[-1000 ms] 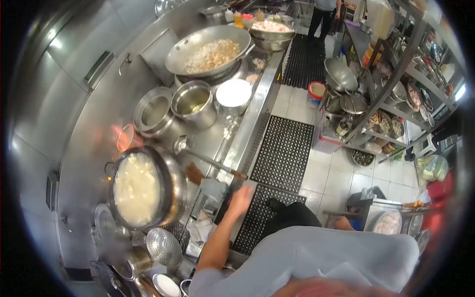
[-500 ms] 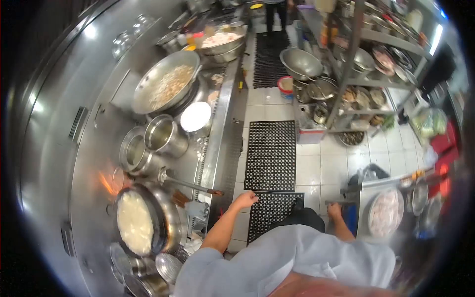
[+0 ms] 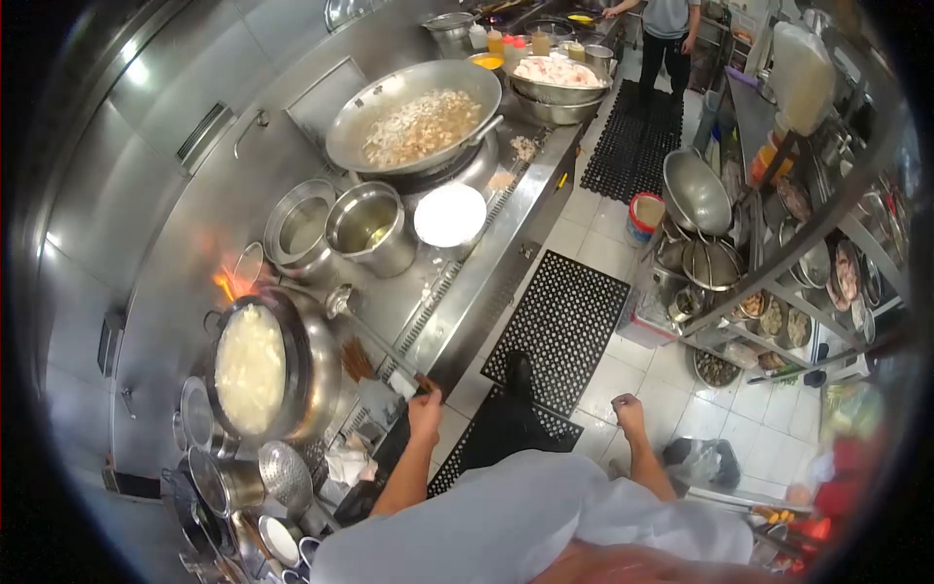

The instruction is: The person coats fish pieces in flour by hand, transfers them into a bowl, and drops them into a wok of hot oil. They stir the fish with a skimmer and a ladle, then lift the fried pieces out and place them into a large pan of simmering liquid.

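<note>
My left hand [image 3: 425, 414] is closed at the wooden end of a long ladle handle [image 3: 384, 343], whose metal bowl rests on the steel stove counter. To the right, my right hand [image 3: 628, 411] hangs over the tiled floor with curled fingers; nothing shows in it. Pale food fills a dark wok [image 3: 296, 365] over a flame at the left. A large pan [image 3: 341, 127] of chopped food stands farther back, with a steel pot [image 3: 368, 229] and a round white container [image 3: 450, 216] in front of it.
Black perforated mats [image 3: 556, 331] lie on the floor. Shelves [image 3: 846, 331] with bowls and food line the right side. Another person [image 3: 667, 44] stands at the far end of the aisle. A perforated skimmer [image 3: 286, 473] and several pots sit at the lower left.
The view has turned and moved forward along the counter. My left hand has reached the ladle handle. My right hand has moved away from the side table. More of the other person shows.
</note>
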`<state>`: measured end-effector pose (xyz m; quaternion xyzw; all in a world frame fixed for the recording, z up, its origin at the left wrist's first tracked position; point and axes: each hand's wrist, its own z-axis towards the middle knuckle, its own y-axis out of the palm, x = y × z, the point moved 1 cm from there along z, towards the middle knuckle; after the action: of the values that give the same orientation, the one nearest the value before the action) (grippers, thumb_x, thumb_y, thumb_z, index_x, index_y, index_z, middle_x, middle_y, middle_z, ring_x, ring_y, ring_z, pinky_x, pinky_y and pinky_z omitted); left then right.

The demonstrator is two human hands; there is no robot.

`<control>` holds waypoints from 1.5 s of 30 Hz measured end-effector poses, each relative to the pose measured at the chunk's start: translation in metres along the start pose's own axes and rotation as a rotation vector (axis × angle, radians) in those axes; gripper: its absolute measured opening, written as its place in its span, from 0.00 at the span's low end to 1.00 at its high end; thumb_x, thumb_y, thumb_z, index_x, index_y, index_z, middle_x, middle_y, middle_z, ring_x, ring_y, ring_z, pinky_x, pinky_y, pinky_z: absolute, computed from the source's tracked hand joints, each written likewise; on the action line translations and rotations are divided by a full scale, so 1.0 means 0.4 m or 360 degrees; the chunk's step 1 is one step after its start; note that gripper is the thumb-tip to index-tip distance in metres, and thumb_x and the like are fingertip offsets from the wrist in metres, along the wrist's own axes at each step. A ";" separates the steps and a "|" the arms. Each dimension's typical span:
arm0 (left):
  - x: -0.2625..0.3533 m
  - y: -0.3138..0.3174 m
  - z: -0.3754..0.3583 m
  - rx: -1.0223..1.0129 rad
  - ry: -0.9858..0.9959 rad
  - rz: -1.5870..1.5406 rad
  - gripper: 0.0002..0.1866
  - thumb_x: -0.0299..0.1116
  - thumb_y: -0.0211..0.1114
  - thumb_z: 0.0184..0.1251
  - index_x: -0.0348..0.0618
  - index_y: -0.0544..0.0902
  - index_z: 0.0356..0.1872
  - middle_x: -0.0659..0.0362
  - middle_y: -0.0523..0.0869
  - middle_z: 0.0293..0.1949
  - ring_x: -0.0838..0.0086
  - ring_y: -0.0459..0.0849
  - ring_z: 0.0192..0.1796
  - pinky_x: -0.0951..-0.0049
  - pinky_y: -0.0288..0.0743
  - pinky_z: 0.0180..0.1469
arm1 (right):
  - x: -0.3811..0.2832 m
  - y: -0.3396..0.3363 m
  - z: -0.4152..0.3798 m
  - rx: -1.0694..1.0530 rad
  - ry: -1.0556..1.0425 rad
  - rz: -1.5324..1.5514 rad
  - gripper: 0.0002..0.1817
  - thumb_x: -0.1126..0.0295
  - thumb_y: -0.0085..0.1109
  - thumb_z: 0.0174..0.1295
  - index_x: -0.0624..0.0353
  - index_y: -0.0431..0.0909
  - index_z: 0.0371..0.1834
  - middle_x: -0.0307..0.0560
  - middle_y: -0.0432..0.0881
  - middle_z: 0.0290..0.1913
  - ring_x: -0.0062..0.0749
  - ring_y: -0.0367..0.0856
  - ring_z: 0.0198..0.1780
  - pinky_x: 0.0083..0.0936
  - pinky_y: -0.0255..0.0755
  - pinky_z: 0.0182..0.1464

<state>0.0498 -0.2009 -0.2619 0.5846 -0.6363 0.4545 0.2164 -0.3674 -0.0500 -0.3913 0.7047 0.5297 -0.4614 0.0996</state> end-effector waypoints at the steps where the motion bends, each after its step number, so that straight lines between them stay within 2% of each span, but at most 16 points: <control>1: -0.018 0.001 0.025 -0.0059 -0.0418 -0.0418 0.14 0.40 0.61 0.62 0.39 0.76 0.26 0.59 0.76 0.21 0.68 0.79 0.31 0.67 0.74 0.42 | -0.040 0.029 0.033 -0.0039 -0.0147 -0.0274 0.11 0.75 0.52 0.47 0.61 0.79 0.35 0.45 0.77 0.20 0.26 0.73 0.17 0.23 0.67 0.17; 5: 0.011 0.056 0.108 -0.0107 -0.0829 -0.1188 0.12 0.40 0.59 0.65 0.44 0.75 0.25 0.59 0.75 0.21 0.68 0.74 0.28 0.60 0.70 0.45 | -0.303 0.150 0.129 -0.0524 -0.0446 -0.0614 0.12 0.68 0.58 0.47 0.58 0.81 0.36 0.49 0.82 0.27 0.32 0.80 0.26 0.26 0.74 0.32; 7: 0.028 0.057 0.130 -0.0386 -0.0744 -0.1750 0.12 0.37 0.60 0.65 0.45 0.73 0.24 0.60 0.73 0.20 0.68 0.72 0.28 0.57 0.69 0.45 | -0.488 0.206 0.128 -0.0854 -0.0428 -0.0731 0.13 0.66 0.58 0.52 0.56 0.80 0.41 0.46 0.81 0.28 0.29 0.80 0.29 0.26 0.75 0.34; 8: -0.006 0.060 0.159 -0.0533 -0.0461 -0.1944 0.07 0.32 0.59 0.64 0.46 0.72 0.27 0.61 0.71 0.20 0.68 0.72 0.28 0.57 0.72 0.44 | -0.560 0.230 0.133 -0.0851 -0.0424 -0.0754 0.13 0.66 0.58 0.52 0.56 0.80 0.41 0.46 0.81 0.28 0.29 0.80 0.29 0.26 0.75 0.34; 15: 0.284 0.169 0.066 -0.0209 -0.0200 -0.1832 0.04 0.24 0.57 0.62 0.44 0.71 0.31 0.59 0.73 0.23 0.70 0.73 0.28 0.63 0.73 0.42 | -0.986 0.395 0.118 -0.1694 -0.1186 -0.0883 0.18 0.62 0.57 0.58 0.52 0.74 0.52 0.47 0.82 0.33 0.34 0.81 0.35 0.29 0.74 0.39; 17: 0.308 0.198 0.110 0.0076 -0.0161 -0.1639 0.05 0.24 0.59 0.60 0.44 0.71 0.32 0.57 0.74 0.27 0.70 0.75 0.30 0.62 0.73 0.41 | -1.096 0.442 0.097 -0.1917 -0.1291 -0.0949 0.20 0.61 0.57 0.59 0.56 0.73 0.52 0.48 0.82 0.34 0.37 0.82 0.35 0.29 0.74 0.39; 19: 0.401 0.221 0.158 -0.0032 0.0052 -0.1429 0.07 0.25 0.61 0.59 0.42 0.72 0.34 0.55 0.76 0.29 0.70 0.76 0.33 0.65 0.73 0.43 | -1.182 0.481 0.065 -0.2021 -0.1359 -0.0816 0.23 0.60 0.57 0.59 0.62 0.71 0.54 0.53 0.81 0.39 0.42 0.80 0.40 0.31 0.73 0.43; 21: 0.473 0.269 0.218 -0.0032 0.0267 -0.1252 0.09 0.26 0.63 0.58 0.40 0.73 0.37 0.54 0.77 0.32 0.70 0.77 0.35 0.67 0.73 0.44 | -1.197 0.555 0.081 -0.1820 -0.2200 -0.0358 0.26 0.59 0.56 0.58 0.62 0.68 0.56 0.57 0.80 0.39 0.51 0.79 0.41 0.39 0.72 0.44; 25: 0.578 0.360 0.364 -0.0250 0.0879 -0.0192 0.13 0.28 0.64 0.57 0.38 0.73 0.42 0.52 0.79 0.36 0.72 0.78 0.39 0.71 0.72 0.45 | -1.317 0.555 0.124 -0.1455 -0.2271 -0.0644 0.21 0.62 0.54 0.58 0.59 0.68 0.53 0.58 0.78 0.38 0.57 0.77 0.41 0.45 0.69 0.43; 28: 0.676 0.453 0.407 -0.0311 0.1141 0.0341 0.15 0.28 0.65 0.57 0.36 0.74 0.44 0.51 0.79 0.37 0.73 0.78 0.41 0.74 0.72 0.45 | -1.441 0.441 0.253 -0.1439 -0.1662 -0.0627 0.14 0.63 0.51 0.61 0.57 0.65 0.45 0.60 0.76 0.32 0.58 0.76 0.36 0.47 0.68 0.36; 31: 0.845 0.537 0.372 -0.0537 0.1110 0.0512 0.15 0.30 0.63 0.60 0.34 0.75 0.45 0.52 0.81 0.40 0.77 0.78 0.41 0.78 0.71 0.44 | -1.564 0.255 0.412 -0.1375 -0.1679 -0.0662 0.18 0.62 0.50 0.64 0.59 0.61 0.51 0.59 0.76 0.26 0.58 0.76 0.31 0.46 0.68 0.31; 33: 0.874 0.555 0.354 -0.0431 0.0673 0.0250 0.10 0.30 0.61 0.62 0.34 0.78 0.40 0.55 0.82 0.35 0.78 0.78 0.36 0.78 0.72 0.41 | -1.633 0.145 0.526 -0.1339 -0.1840 -0.0640 0.23 0.61 0.52 0.62 0.58 0.61 0.57 0.62 0.78 0.27 0.56 0.79 0.31 0.45 0.72 0.32; 34: 0.879 0.577 0.357 -0.0320 0.0690 0.0280 0.07 0.29 0.61 0.63 0.35 0.79 0.36 0.58 0.82 0.31 0.78 0.78 0.33 0.78 0.72 0.38 | -1.693 0.076 0.557 -0.1350 -0.1673 -0.0934 0.23 0.63 0.53 0.60 0.57 0.61 0.58 0.62 0.79 0.29 0.56 0.80 0.32 0.46 0.72 0.33; 38: 0.911 0.644 0.381 -0.0333 0.0546 0.0240 0.07 0.30 0.61 0.63 0.35 0.80 0.36 0.59 0.81 0.28 0.79 0.76 0.31 0.79 0.71 0.36 | -1.878 -0.107 0.677 -0.1285 -0.1736 -0.1570 0.26 0.68 0.51 0.59 0.56 0.61 0.62 0.62 0.79 0.31 0.56 0.79 0.35 0.48 0.71 0.39; 41: 0.926 0.649 0.416 -0.0368 0.0482 0.0443 0.08 0.30 0.60 0.63 0.35 0.80 0.35 0.60 0.81 0.26 0.80 0.76 0.30 0.78 0.70 0.34 | -1.984 -0.168 0.682 -0.1301 -0.1688 -0.1858 0.24 0.68 0.53 0.56 0.56 0.66 0.59 0.60 0.80 0.36 0.53 0.79 0.43 0.45 0.71 0.45; 45: 0.993 0.650 0.420 -0.0257 0.0548 0.0429 0.09 0.32 0.61 0.63 0.34 0.79 0.36 0.60 0.80 0.25 0.80 0.75 0.29 0.78 0.70 0.35 | -2.034 -0.126 0.699 -0.1343 -0.1884 -0.2130 0.27 0.67 0.50 0.59 0.56 0.62 0.64 0.61 0.80 0.31 0.54 0.79 0.36 0.46 0.70 0.41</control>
<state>-0.2402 -0.5830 -0.1088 0.3890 -0.6966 0.5200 0.3050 -0.5725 -0.7377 0.0862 -0.1780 0.8047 -0.4739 0.3103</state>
